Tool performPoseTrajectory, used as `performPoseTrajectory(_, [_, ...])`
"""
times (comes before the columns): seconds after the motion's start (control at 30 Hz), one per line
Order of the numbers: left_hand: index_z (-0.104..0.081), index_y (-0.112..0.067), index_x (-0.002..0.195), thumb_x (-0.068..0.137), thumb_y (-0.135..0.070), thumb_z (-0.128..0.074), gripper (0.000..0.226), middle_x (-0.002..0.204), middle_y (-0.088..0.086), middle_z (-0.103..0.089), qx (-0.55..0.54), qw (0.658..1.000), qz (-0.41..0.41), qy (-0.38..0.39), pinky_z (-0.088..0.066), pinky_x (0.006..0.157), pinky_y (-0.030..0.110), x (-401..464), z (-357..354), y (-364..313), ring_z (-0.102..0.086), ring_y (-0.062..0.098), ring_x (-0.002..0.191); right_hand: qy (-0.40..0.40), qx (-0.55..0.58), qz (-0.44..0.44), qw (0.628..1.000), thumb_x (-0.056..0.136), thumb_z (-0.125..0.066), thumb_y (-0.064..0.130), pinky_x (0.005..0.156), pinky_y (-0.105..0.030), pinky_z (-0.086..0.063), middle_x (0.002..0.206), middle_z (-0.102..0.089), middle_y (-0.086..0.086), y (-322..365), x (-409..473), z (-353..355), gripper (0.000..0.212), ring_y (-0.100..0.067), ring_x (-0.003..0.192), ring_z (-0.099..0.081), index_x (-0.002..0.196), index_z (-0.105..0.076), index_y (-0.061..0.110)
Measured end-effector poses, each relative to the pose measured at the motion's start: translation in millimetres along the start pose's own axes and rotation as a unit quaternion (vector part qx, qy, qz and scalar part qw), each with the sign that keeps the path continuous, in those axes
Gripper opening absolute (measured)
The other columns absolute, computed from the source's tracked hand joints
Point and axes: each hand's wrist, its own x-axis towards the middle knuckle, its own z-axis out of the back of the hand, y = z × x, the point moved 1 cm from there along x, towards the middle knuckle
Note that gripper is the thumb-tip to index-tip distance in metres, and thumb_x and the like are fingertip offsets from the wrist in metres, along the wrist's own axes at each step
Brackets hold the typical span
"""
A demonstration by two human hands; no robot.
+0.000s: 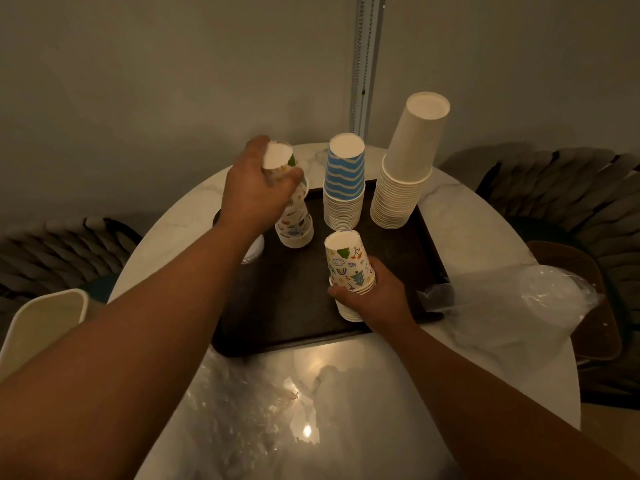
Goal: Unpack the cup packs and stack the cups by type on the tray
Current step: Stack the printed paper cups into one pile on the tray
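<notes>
Over the tray (301,271), my left hand (252,192) fingers curl around a patterned cup (278,161) above its stack (294,223), while my right hand (377,296) grips a second patterned stack (349,268); a crooked drop could topple either.

Both bare arms reach forward; the left grip (254,188) curls around something higher and farther out than the right grip (375,299), also clasping
</notes>
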Motion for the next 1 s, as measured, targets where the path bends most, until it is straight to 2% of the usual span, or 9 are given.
performPoseTrajectory(0.13, [-0.036, -0.015, 0.147, 0.085, -0.036, -0.071, 0.074, 0.149, 0.007, -0.043, 0.072, 0.995, 0.004, 0.063, -0.035, 0.111, 0.036, 2.4, -19.9, 25.6, -0.042, 0.024, 0.135, 0.004, 0.006, -0.001, 1.0, 0.066, -0.087, 0.029, 0.08, -0.012, -0.043, 0.108, -0.058, 0.015, -0.6, -0.4, 0.0, 0.06, -0.003, 0.099, -0.056, 0.113, -0.05, 0.034])
performPoseTrajectory(0.3, [-0.029, -0.013, 0.15, 0.089, -0.029, -0.067, 0.074, 0.153, 0.011, -0.035, 0.134, 0.985, 0.008, 0.112, -0.032, 0.112, 0.036, 2.2, -35.5, 41.7, -0.035, 0.027, 0.139, 0.007, 0.006, -0.004, 1.0, 0.066, -0.087, 0.029, 0.076, -0.008, -0.042, 0.103, -0.056, 0.021, -1.0, 0.6, 0.7, 0.06, 0.002, 0.092, -0.056, 0.112, -0.05, 0.035])
performPoseTrajectory(0.43, [-0.017, -0.014, 0.154, 0.092, -0.027, -0.064, 0.079, 0.157, 0.012, -0.025, 0.168, 0.971, 0.013, 0.172, -0.03, 0.113, 0.039, 2.4, -39.4, 47.7, -0.029, 0.03, 0.142, 0.006, -0.004, -0.005, 1.0, 0.065, -0.087, 0.03, 0.087, -0.021, -0.047, 0.111, -0.058, 0.014, -1.9, 0.9, 0.0, 0.065, -0.007, 0.104, -0.057, 0.12, -0.052, 0.029])
performPoseTrajectory(0.53, [-0.014, -0.018, 0.155, 0.09, -0.042, -0.064, 0.085, 0.161, 0.008, -0.018, 0.134, 0.984, 0.018, 0.118, -0.024, 0.117, 0.041, -7.1, -33.3, 37.7, -0.02, 0.026, 0.147, 0.004, -0.007, -0.008, 1.0, 0.065, -0.087, 0.03, 0.087, -0.022, -0.047, 0.112, -0.057, 0.013, -0.8, 0.9, 0.2, 0.068, -0.007, 0.104, -0.056, 0.124, -0.053, 0.025])
performPoseTrajectory(0.63, [-0.036, -0.018, 0.147, 0.091, -0.044, -0.061, 0.066, 0.147, 0.003, -0.041, 0.009, 0.999, -0.053, 0.003, -0.038, 0.108, 0.036, -40.5, -26.2, 12.6, -0.043, 0.017, 0.132, 0.008, -0.004, -0.011, 1.0, 0.064, -0.088, 0.031, 0.09, -0.025, -0.049, 0.117, -0.061, 0.009, -1.3, 1.3, -0.2, 0.071, -0.008, 0.105, -0.057, 0.125, -0.053, 0.025])
performPoseTrajectory(0.7, [-0.044, -0.024, 0.141, 0.09, -0.042, -0.063, 0.057, 0.131, -0.009, -0.051, -0.065, 0.994, -0.046, 0.076, -0.047, 0.096, 0.03, -63.9, -31.8, 0.8, -0.051, -0.001, 0.112, 0.012, -0.004, -0.014, 1.0, 0.06, -0.089, 0.035, 0.093, -0.029, -0.051, 0.118, -0.063, 0.009, -1.5, 2.0, -0.3, 0.074, -0.009, 0.106, -0.06, 0.124, -0.054, 0.026])
performPoseTrajectory(0.8, [-0.037, -0.027, 0.146, 0.083, -0.048, -0.067, 0.072, 0.141, -0.007, -0.049, -0.035, 0.969, -0.006, 0.245, -0.05, 0.1, 0.038, -79.4, -50.9, 3.5, -0.051, 0.007, 0.122, 0.024, -0.038, -0.006, 0.999, 0.056, -0.09, 0.042, 0.091, -0.024, -0.048, 0.114, -0.063, 0.012, 0.0, 4.2, 0.1, 0.078, -0.005, 0.102, -0.06, 0.124, -0.055, 0.028])
performPoseTrajectory(0.87, [-0.041, -0.022, 0.145, 0.086, -0.042, -0.067, 0.068, 0.142, 0.001, -0.051, -0.016, 0.968, 0.019, 0.249, -0.047, 0.104, 0.041, -82.2, -57.3, 7.7, -0.051, 0.015, 0.126, 0.027, -0.058, -0.003, 0.998, 0.058, -0.089, 0.042, 0.089, -0.02, -0.044, 0.112, -0.061, 0.012, 1.2, 3.9, -1.2, 0.078, -0.003, 0.099, -0.057, 0.126, -0.054, 0.023])
performPoseTrajectory(1.0, [-0.051, -0.02, 0.134, 0.086, -0.041, -0.068, 0.056, 0.128, 0.002, -0.059, -0.037, 0.981, 0.052, 0.183, -0.051, 0.097, 0.04, -88.0, -60.3, 5.5, -0.058, 0.015, 0.113, 0.011, -0.058, 0.0, 0.998, 0.059, -0.089, 0.042, 0.089, -0.021, -0.046, 0.111, -0.063, 0.008, 0.6, 2.2, -2.4, 0.074, -0.005, 0.099, -0.059, 0.121, -0.056, 0.021])
